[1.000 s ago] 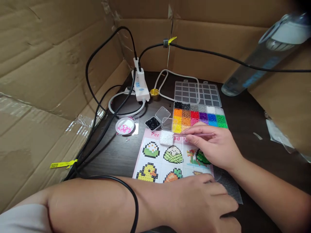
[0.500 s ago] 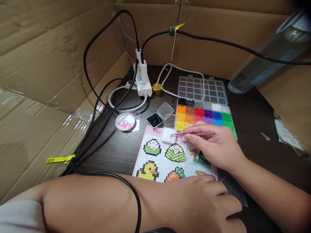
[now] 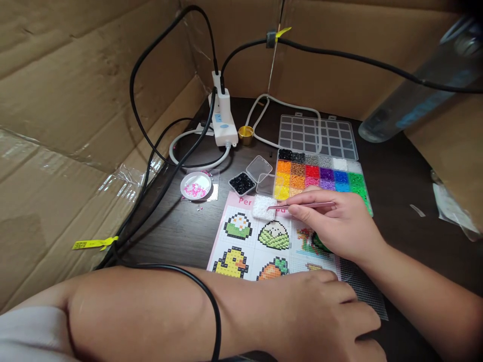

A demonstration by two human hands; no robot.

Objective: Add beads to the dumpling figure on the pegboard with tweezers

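Dark tabletop (image 3: 169,236), "Per" pattern sheet (image 3: 255,246)

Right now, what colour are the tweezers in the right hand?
The tweezers look pinkish; the head view shows this best.

Pink-edged sheet (image 3: 254,246) is displaying multicoloured pixel pictures (image 3: 238,227); white beads (image 3: 261,206) are showing at its top, black beads (image 3: 242,183) beyond.
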